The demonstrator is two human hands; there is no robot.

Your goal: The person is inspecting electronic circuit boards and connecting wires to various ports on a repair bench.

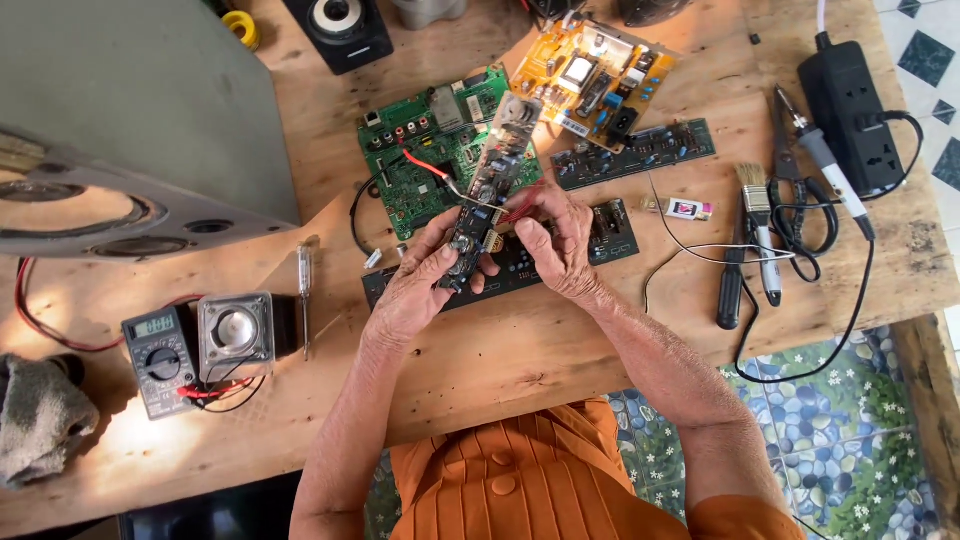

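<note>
A long, narrow circuit board (487, 190) crowded with small components is held slantwise above the wooden table (520, 345), its far end over a green circuit board (420, 165). The left hand (420, 285) is wrapped around its near end, fingers closed on it. The right hand (555, 240) pinches the board's middle from the other side. A thin red wire (425, 165) runs off it. A grey multimeter (158, 358) lies well to the left.

You work at a bare wooden table (560, 350), its planks matt and scuffed. The narrow circuit board (490, 190) between your fingers looks hard and slightly glossy. The power strip (850, 100) is smooth black plastic; the rag (35, 415) is coarse grey cloth.
</note>
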